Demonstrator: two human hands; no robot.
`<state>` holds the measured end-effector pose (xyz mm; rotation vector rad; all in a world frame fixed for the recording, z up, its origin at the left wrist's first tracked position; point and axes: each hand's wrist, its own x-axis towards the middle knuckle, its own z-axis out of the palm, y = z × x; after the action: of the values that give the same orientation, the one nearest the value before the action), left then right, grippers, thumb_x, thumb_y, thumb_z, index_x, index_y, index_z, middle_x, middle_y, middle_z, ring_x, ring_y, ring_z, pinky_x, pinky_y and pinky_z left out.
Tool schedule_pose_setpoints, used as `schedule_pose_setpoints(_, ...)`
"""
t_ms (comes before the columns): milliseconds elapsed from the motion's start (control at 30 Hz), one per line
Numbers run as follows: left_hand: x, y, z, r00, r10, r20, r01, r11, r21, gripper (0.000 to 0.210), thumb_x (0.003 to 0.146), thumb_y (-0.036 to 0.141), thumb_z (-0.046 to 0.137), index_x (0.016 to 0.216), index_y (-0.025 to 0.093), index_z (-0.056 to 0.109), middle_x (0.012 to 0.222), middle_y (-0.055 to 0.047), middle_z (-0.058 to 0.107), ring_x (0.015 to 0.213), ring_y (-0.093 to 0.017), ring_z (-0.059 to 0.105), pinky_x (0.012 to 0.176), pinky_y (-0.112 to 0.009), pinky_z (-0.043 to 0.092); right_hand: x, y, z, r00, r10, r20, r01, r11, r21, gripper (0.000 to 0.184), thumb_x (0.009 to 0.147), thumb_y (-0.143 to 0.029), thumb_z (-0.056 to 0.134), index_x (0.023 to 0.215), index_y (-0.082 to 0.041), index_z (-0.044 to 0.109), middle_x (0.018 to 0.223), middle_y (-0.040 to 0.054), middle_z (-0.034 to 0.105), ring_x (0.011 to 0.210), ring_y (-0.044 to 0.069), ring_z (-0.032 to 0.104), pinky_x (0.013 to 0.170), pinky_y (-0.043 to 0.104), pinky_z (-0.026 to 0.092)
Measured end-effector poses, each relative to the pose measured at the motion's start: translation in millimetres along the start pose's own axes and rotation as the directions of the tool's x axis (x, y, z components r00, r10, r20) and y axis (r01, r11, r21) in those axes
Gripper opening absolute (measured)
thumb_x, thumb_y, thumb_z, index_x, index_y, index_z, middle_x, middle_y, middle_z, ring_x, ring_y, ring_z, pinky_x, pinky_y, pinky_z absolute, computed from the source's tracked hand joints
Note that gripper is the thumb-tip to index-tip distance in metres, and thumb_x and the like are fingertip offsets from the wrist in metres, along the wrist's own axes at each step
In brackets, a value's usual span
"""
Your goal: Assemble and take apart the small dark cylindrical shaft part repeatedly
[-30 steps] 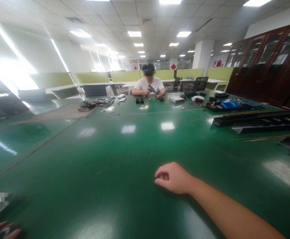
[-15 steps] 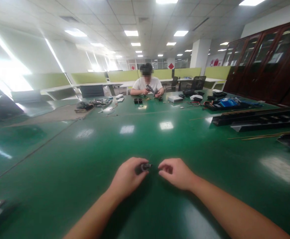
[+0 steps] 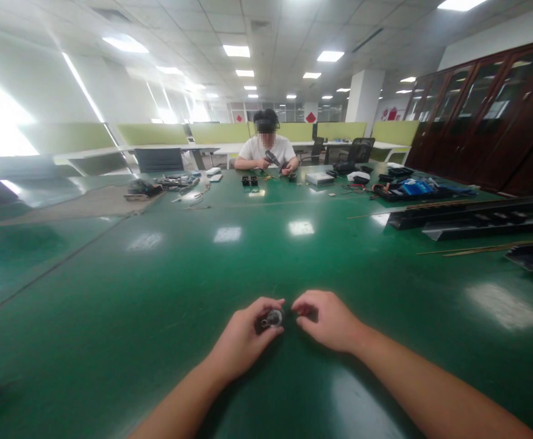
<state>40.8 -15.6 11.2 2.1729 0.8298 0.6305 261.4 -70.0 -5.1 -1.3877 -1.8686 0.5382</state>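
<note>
My left hand [image 3: 243,335] grips a small dark round part with a pale ring-shaped face [image 3: 274,317], thumb below and fingers above. A short stub shows on the part's left side; its exact kind is too small to tell. Just to the right, my right hand [image 3: 328,320] is half curled, with a gap between thumb and fingertips and nothing visible in it. It does not touch the part. Both hands are low over the glossy green table [image 3: 230,268].
Across the table a person in a white shirt [image 3: 266,149] holds a power drill [image 3: 272,158]. Black metal channels [image 3: 477,219] and thin rods lie at right. Behind them is a tray with blue material [image 3: 417,186]. Tools [image 3: 177,182] lie far left.
My left hand has moved slightly right and down, turning the part so its ring face shows. My right hand has barely shifted. The view has turned a little to the right.
</note>
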Motion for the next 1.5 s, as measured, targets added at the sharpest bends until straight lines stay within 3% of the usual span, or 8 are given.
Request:
schedule_pose_setpoints(200,-0.3,-4.0,0.7,0.999,0.036,0.032,-0.036,0.999,-0.026,0.028,0.087,0.019,0.063,0.114,0.024,0.059,0.126,-0.005,0.066,0.115,-0.019,0.063,0.101,-0.038,0.052,-0.1,-0.4,-1.3,1.0,0.006,0.017,-0.006,1.0,-0.01,0.019,0.077,-0.011,0.066,0.092,-0.019,0.073,0.086,0.0027,0.071,0.078,0.016,0.064,0.074,0.028,0.049)
schedule_pose_setpoints(500,-1.9,-6.0,6.2,0.978,0.195,-0.066,-0.191,0.98,0.061,0.03,0.081,0.01,0.063,0.108,0.024,0.065,0.118,-0.004,0.069,0.11,-0.018,0.065,0.1,-0.035,0.052,-1.1,0.8,0.5,1.0,-0.009,0.022,0.009,1.0,-0.011,0.018,0.077,-0.011,0.066,0.092,-0.019,0.072,0.086,0.0022,0.07,0.08,0.016,0.063,0.074,0.028,0.048)
schedule_pose_setpoints(867,-0.8,-6.3,5.6,0.985,0.147,-0.087,-0.144,0.989,0.045,0.025,0.083,0.018,0.066,0.108,0.025,0.065,0.121,-0.004,0.069,0.111,-0.019,0.065,0.101,-0.037,0.053,-1.4,2.9,0.6,0.999,-0.03,0.027,0.031,0.999,-0.039,0.015,0.078,-0.012,0.067,0.091,-0.02,0.071,0.085,0.0023,0.07,0.08,0.017,0.062,0.073,0.029,0.047)
schedule_pose_setpoints(1333,-1.0,1.1,3.5,1.0,0.014,-0.02,-0.014,0.999,0.03,0.041,0.083,0.031,0.072,0.122,0.029,0.06,0.116,0.001,0.071,0.105,-0.018,0.068,0.093,-0.03,0.054,-1.4,1.5,-0.5,0.999,-0.029,0.024,0.03,0.998,-0.055,0.017,0.078,-0.012,0.066,0.091,-0.02,0.071,0.086,0.0022,0.07,0.08,0.017,0.062,0.074,0.029,0.047)
schedule_pose_setpoints(1433,-1.1,-2.5,4.7,0.997,0.018,-0.069,-0.017,1.0,0.022,0.047,0.081,0.029,0.074,0.125,0.028,0.056,0.118,0.0,0.069,0.108,-0.018,0.067,0.098,-0.031,0.052,-0.9,0.9,-0.9,0.999,-0.043,0.025,0.044,0.998,-0.049,0.017,0.078,-0.011,0.066,0.091,-0.02,0.071,0.086,0.0022,0.07,0.081,0.017,0.062,0.074,0.029,0.047)
schedule_pose_setpoints(1500,-0.9,-4.0,4.6,0.991,0.051,-0.123,-0.041,0.996,0.08,0.04,0.081,0.028,0.074,0.119,0.028,0.06,0.115,-0.001,0.07,0.106,-0.019,0.067,0.095,-0.032,0.053,-0.9,-0.1,-1.2,0.999,-0.044,0.026,0.045,0.998,-0.042,0.016,0.078,-0.011,0.066,0.091,-0.02,0.071,0.085,0.0022,0.07,0.08,0.017,0.062,0.074,0.029,0.047)
